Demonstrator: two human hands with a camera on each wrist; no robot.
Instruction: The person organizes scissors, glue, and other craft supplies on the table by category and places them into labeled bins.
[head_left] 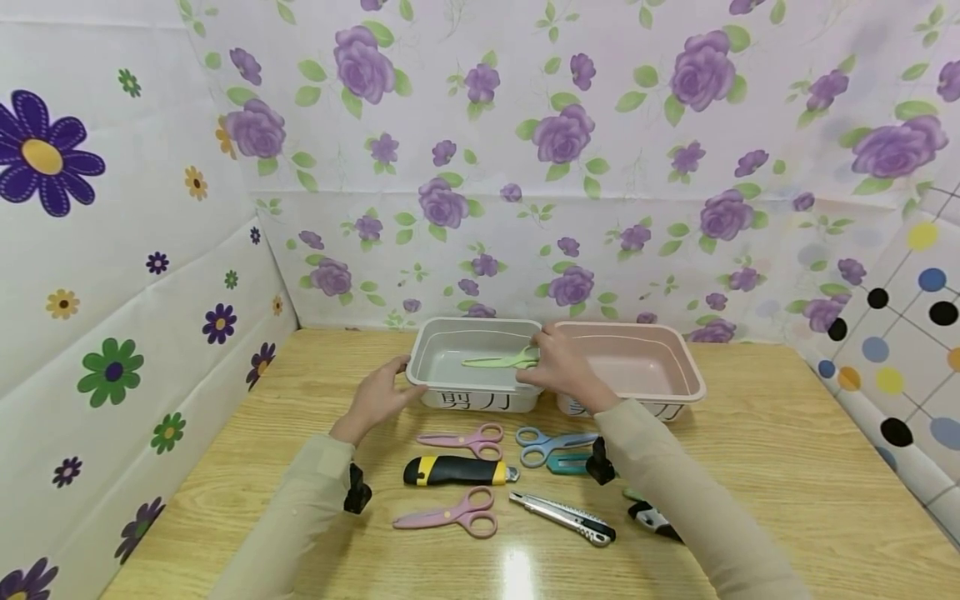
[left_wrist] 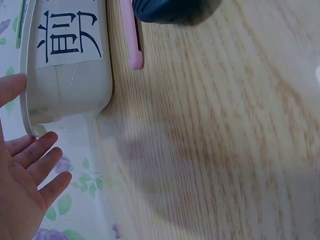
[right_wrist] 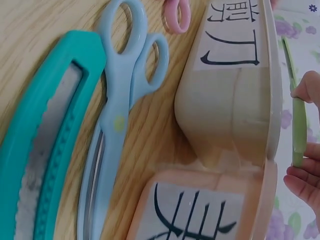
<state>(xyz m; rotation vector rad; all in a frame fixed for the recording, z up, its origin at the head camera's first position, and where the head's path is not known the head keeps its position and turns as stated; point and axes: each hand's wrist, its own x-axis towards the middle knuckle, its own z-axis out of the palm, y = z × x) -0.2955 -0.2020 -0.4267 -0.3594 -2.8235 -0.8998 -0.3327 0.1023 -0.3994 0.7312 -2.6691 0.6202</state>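
Note:
Over the grey-white bin (head_left: 480,322), my right hand (head_left: 561,367) pinches light green scissors (head_left: 491,362) by the handle end, blades pointing left. The right wrist view shows the green scissors (right_wrist: 299,125) edge-on between thumb and fingers, above the rim. At the bin's left end is my left hand (head_left: 377,398), its thumb on the front rim and its other fingers loosely extended around the corner. A label with black characters (left_wrist: 70,32) is on the bin's front. Directly in front of the bins lie pink scissors (head_left: 450,439) and blue scissors (head_left: 552,442).
A pink bin (head_left: 678,367) adjoins on the right. Nearer on the wooden table lie a black-and-yellow utility knife (head_left: 457,471), more pink scissors (head_left: 442,517), a silver cutter (head_left: 562,517) and a teal cutter (head_left: 567,464). A black-and-white knife (head_left: 651,518) is partly under the right sleeve.

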